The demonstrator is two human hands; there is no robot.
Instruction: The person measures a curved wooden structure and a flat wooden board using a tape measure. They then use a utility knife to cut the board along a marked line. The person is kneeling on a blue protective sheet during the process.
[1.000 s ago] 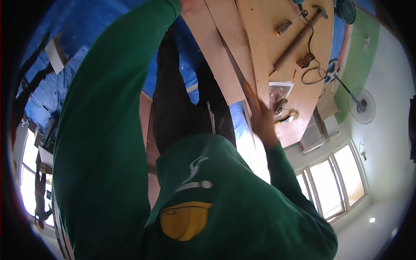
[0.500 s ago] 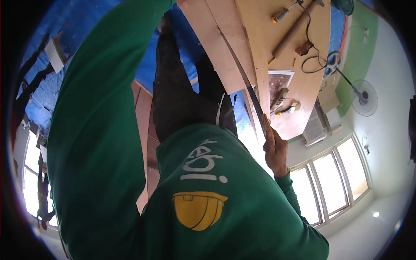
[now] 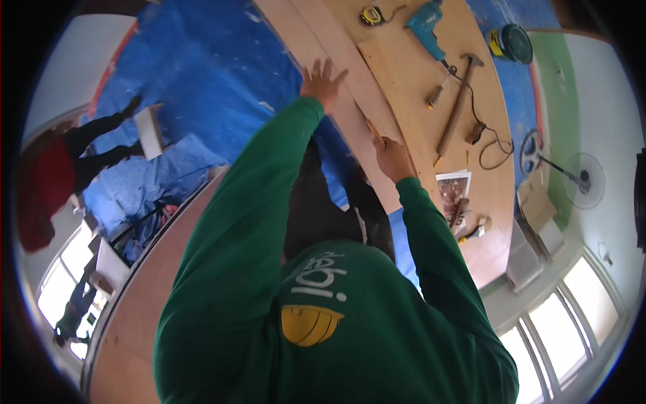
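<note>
My left hand [image 3: 323,85] lies flat with fingers spread on a long plywood board [image 3: 356,145], pressing near its left edge. My right hand [image 3: 392,158] is closed round the handle of a handsaw [image 3: 372,126], whose orange-brown handle shows ahead of the fingers. Little of the saw's blade can be seen; it lines up with a thin dark line running along the board, to the right of my left hand. The board rests at the left side of a wooden worktable [image 3: 484,151].
On the worktable lie a hammer [image 3: 457,108], a teal corded drill [image 3: 425,30], a tape measure [image 3: 370,15], a screwdriver [image 3: 435,97] and a printed sheet [image 3: 452,188]. Beyond stand a bucket [image 3: 513,44] and a fan [image 3: 584,180]. A person in red [image 3: 50,178] is at far left.
My left hand has come down onto the board, its fingers now in view. My right hand has moved forward with the saw, and much less of the blade shows.
</note>
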